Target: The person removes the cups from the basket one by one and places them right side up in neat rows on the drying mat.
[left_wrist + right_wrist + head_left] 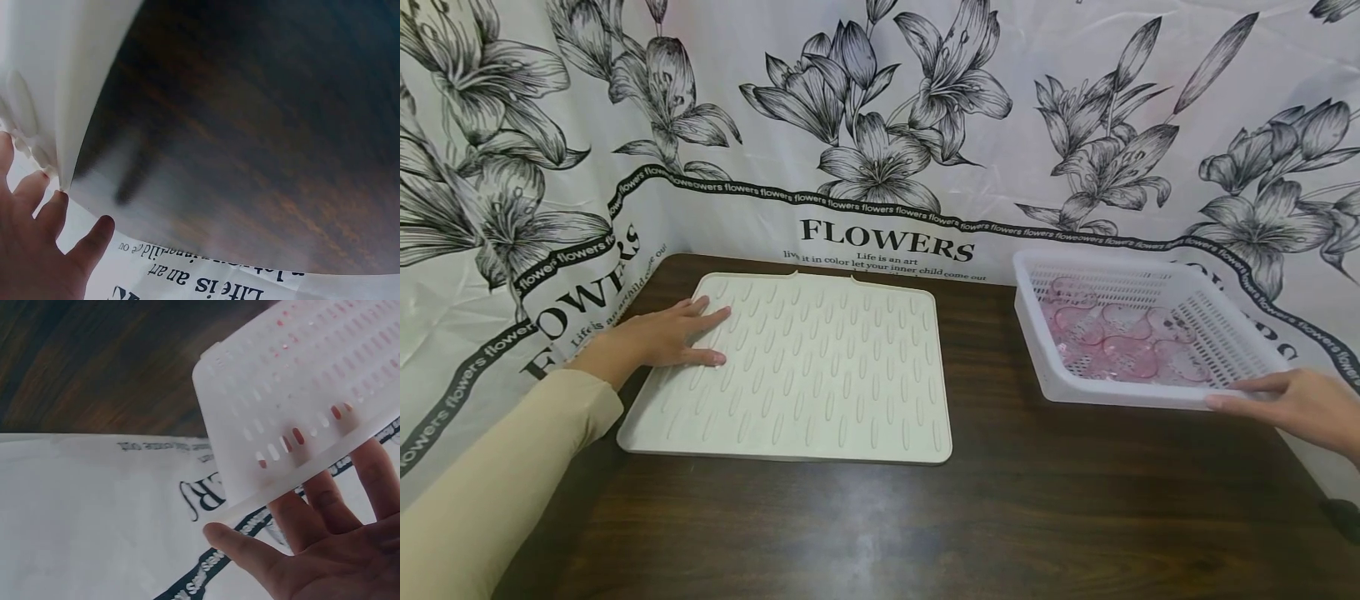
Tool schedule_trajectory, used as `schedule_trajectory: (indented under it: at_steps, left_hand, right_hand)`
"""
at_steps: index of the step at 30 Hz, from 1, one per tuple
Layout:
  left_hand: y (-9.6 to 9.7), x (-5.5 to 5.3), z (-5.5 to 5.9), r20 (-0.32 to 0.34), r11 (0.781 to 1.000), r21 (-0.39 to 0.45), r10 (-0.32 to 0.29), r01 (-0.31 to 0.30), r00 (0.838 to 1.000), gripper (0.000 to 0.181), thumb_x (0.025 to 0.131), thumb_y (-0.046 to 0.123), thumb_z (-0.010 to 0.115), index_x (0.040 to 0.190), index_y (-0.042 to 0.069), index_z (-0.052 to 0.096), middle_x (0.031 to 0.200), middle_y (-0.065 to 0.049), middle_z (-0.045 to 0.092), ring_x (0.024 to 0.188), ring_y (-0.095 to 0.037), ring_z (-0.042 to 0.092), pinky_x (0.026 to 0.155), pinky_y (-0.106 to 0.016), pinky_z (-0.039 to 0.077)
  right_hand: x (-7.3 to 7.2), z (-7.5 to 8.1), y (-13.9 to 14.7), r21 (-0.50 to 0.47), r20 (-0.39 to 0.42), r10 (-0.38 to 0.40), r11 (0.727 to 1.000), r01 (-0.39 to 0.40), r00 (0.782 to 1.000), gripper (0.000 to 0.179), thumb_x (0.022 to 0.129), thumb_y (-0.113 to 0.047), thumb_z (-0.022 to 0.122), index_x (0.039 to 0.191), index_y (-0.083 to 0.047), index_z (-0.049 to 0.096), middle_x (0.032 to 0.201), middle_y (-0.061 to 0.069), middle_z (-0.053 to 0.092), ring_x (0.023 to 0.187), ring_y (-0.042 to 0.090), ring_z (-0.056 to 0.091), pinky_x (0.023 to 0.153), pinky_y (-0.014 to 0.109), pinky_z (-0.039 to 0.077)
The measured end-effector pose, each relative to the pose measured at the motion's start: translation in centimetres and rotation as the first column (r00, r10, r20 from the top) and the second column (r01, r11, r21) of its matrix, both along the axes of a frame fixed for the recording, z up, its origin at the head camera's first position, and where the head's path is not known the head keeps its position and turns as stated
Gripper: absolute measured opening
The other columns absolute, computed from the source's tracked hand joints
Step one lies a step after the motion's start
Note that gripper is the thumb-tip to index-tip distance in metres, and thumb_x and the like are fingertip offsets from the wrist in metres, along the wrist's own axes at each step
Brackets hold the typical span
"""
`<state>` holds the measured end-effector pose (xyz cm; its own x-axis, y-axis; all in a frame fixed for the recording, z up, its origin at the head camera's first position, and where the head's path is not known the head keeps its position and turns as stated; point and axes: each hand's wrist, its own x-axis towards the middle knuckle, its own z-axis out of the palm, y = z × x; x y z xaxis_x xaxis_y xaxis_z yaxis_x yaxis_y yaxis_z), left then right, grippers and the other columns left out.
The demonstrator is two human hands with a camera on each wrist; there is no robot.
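A cream-white rectangular mat (pixel 820 375) with raised oval ridges lies on the dark wooden table (pixel 1000 508). My left hand (pixel 673 337) rests on its left edge with the fingers spread; in the left wrist view the fingertips (pixel 56 203) touch the mat's edge (pixel 75 125). To the right, a white plastic basket (pixel 1045 379) with slotted walls holds several clear pink rounded pieces (pixel 1123 354), whose kind I cannot tell. My right hand (pixel 1296 408) holds its near right corner. In the right wrist view, some fingertips are hidden behind the basket's rim (pixel 294 478).
A white cloth (pixel 887 242) printed with black flowers and lettering hangs behind the table and along both sides. Bare table lies between the mat and the basket and along the front. A small dark object (pixel 1341 517) shows at the far right edge.
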<state>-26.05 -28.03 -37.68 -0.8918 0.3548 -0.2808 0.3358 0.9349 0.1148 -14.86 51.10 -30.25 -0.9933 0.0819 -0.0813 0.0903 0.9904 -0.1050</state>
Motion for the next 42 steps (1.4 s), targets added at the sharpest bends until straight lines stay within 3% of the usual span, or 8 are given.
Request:
schedule_trajectory:
  at_steps: [3,6,13,25,36,42]
  left_hand:
    - [0.0,0.0,0.0,-0.003,1.0,-0.003,-0.001,0.001,1.0,0.103,0.083,0.075,0.056,0.156,0.009,0.027,0.158,-0.033,0.015,0.144,-0.055,0.014,0.103,-0.074,0.028]
    - [0.0,0.0,0.1,-0.007,1.0,-0.001,-0.002,0.002,1.0,0.103,0.083,0.075,0.057,0.156,0.008,0.028,0.158,-0.034,0.016,0.144,-0.055,0.014,0.103,-0.074,0.028]
    - [0.1,0.0,0.0,0.011,1.0,0.022,0.011,-0.011,1.0,0.103,0.083,0.074,0.058,0.156,0.007,0.027,0.158,-0.034,0.014,0.144,-0.055,0.012,0.105,-0.074,0.025]
    - [0.2,0.0,0.0,0.004,1.0,0.004,0.025,-0.025,1.0,0.104,0.082,0.075,0.058,0.156,0.008,0.028,0.158,-0.033,0.015,0.144,-0.055,0.014,0.102,-0.075,0.027]
    - [0.2,-0.2,0.0,0.009,1.0,0.013,0.024,-0.024,1.0,0.104,0.082,0.074,0.059,0.156,0.008,0.028,0.158,-0.034,0.015,0.143,-0.056,0.014,0.102,-0.075,0.028]
    - [0.0,-0.2,-0.2,0.014,1.0,0.009,0.022,-0.022,1.0,0.106,0.081,0.077,0.056,0.156,0.008,0.027,0.158,-0.033,0.015,0.143,-0.056,0.014,0.102,-0.075,0.027]
  right_hand:
    - [-0.1,0.2,-0.5,-0.019,-0.002,0.031,0.999,-0.031,1.0,0.078,0.082,-0.057,0.073,0.116,0.013,0.064,0.076,0.024,0.063,0.066,0.026,0.049,0.056,0.03,0.037]
    - [-0.1,0.3,-0.8,-0.038,-0.003,0.049,0.998,-0.05,0.999,0.073,0.082,-0.054,0.075,0.109,0.013,0.068,0.092,0.04,0.062,0.069,0.027,0.052,0.057,0.033,0.042]
    - [-0.1,0.0,-1.5,-0.072,-0.005,0.066,0.995,-0.066,0.998,0.068,0.082,-0.052,0.077,0.105,0.012,0.071,0.086,0.032,0.067,0.067,0.023,0.052,0.056,0.031,0.042]
    - [0.1,0.2,-3.2,-0.094,0.007,0.078,0.993,-0.077,0.997,0.067,0.082,-0.05,0.078,0.104,0.013,0.071,0.089,0.034,0.067,0.068,0.024,0.053,0.056,0.033,0.044]
    - [0.2,0.3,-4.6,-0.102,-0.008,0.061,0.993,-0.062,0.998,0.069,0.08,-0.052,0.079,0.106,0.011,0.071,0.083,0.027,0.068,0.066,0.024,0.053,0.052,0.032,0.04]
    - [0.3,0.2,-5.4,-0.116,0.008,0.065,0.991,-0.064,0.998,0.072,0.081,-0.052,0.078,0.111,0.013,0.068,0.077,0.015,0.066,0.059,0.02,0.051,0.046,0.032,0.041]
